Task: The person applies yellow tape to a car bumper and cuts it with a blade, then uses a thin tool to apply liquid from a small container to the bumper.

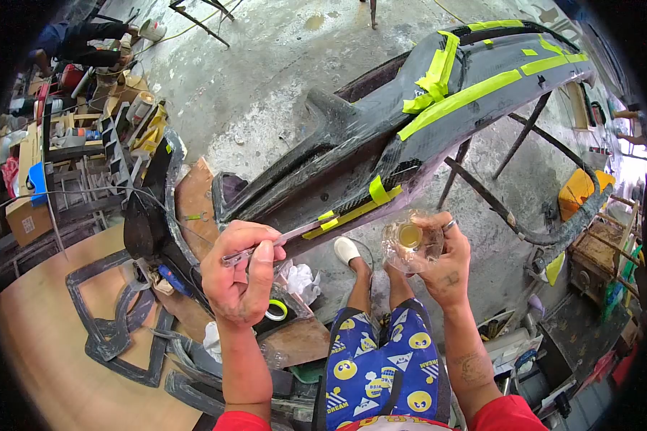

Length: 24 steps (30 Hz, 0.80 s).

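My left hand (243, 276) is closed round a thin metal blade tool (295, 235), whose tip points up and right toward the dark panel. In my right hand (446, 258) is a clear plastic cup (410, 237) with some yellowish stuff in it, held at its side. Beyond both hands lies a long dark moulded panel (366, 126), with yellow-green tape (467, 99) along its edge. A shorter taped strip (359, 214) is on the panel's near edge, close to the tool's tip.
A roll of yellow-green tape (275, 310) and crumpled white paper (302, 281) lie below my left hand. Dark frame pieces (79, 309) rest on a tan board at left. Black metal legs (525, 133) stand right of the panel. A person (86, 43) is at the upper left.
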Motion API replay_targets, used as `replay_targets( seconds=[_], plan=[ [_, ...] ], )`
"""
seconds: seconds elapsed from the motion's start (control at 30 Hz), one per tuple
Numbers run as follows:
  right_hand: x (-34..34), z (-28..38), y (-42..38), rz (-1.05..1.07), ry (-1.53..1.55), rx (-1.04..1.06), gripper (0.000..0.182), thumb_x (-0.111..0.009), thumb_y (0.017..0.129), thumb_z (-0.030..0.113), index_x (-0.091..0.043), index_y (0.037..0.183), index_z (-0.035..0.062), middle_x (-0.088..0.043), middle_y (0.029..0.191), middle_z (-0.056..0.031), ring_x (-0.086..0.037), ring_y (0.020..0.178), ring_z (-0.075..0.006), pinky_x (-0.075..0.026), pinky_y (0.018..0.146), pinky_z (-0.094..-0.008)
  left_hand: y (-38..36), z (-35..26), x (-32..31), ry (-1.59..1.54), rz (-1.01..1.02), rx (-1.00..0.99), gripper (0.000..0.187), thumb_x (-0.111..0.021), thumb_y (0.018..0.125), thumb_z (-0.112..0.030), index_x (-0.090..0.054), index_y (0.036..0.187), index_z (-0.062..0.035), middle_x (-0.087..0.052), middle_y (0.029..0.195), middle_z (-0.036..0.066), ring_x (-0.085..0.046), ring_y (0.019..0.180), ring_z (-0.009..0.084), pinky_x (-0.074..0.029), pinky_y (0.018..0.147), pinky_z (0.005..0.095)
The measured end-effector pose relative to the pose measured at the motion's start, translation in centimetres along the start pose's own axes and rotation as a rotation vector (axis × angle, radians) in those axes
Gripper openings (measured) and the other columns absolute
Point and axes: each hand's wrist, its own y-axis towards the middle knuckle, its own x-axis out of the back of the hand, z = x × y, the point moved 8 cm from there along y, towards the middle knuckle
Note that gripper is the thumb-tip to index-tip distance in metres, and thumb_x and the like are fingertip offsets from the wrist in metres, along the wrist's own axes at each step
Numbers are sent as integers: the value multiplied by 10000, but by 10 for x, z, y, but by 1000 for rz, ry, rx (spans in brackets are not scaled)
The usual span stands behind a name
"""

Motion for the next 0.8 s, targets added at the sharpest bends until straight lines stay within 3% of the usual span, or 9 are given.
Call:
replay_targets(
  seconds=[0.2,0.27,0.43,0.53,0.67,0.8],
  plan=[
    [0,3,-1,1,-9,24,377,-810,731,26,-599,1043,16,-658,884,-31,-590,726,-54,-489,565,-207,0,-2,-1,57,-14,28,107,-527,946,-32,-597,1002,27,-608,929,122,-604,715,142,-500,680,255],
    [-1,0,-1,26,22,-47,384,-831,725,24,-596,1029,38,-651,952,-8,-574,843,-49,-468,733,-207,0,-3,0,66,-11,20,109,-525,949,-36,-596,1002,27,-608,933,123,-604,716,144,-498,681,254],
    [-3,5,0,23,-48,59,398,-821,725,23,-598,1054,8,-681,932,-57,-627,823,-86,-519,679,-229,-4,-2,9,28,-80,7,120,-519,961,-59,-594,1000,25,-605,934,124,-584,698,147,-487,660,260],
    [-4,3,-1,45,-60,42,395,-816,724,7,-600,1055,5,-685,929,-60,-633,834,-88,-523,699,-235,-13,11,22,-224,-259,108,134,-551,977,-115,-585,982,15,-599,877,116,-542,661,151,-465,598,273],
    [-11,-1,-4,99,-73,48,393,-816,718,2,-606,1050,6,-694,923,-61,-647,849,-93,-531,719,-237,-26,29,7,-546,-367,222,160,-576,978,-121,-590,923,28,-641,766,165,-583,563,175,-499,509,278],
    [-19,2,-11,145,-61,75,395,-815,710,-6,-611,1048,11,-700,932,-61,-658,864,-102,-535,739,-238,-40,41,-29,-596,-288,394,145,-564,984,-102,-592,917,24,-648,769,160,-590,561,175,-503,511,290]
  ],
)
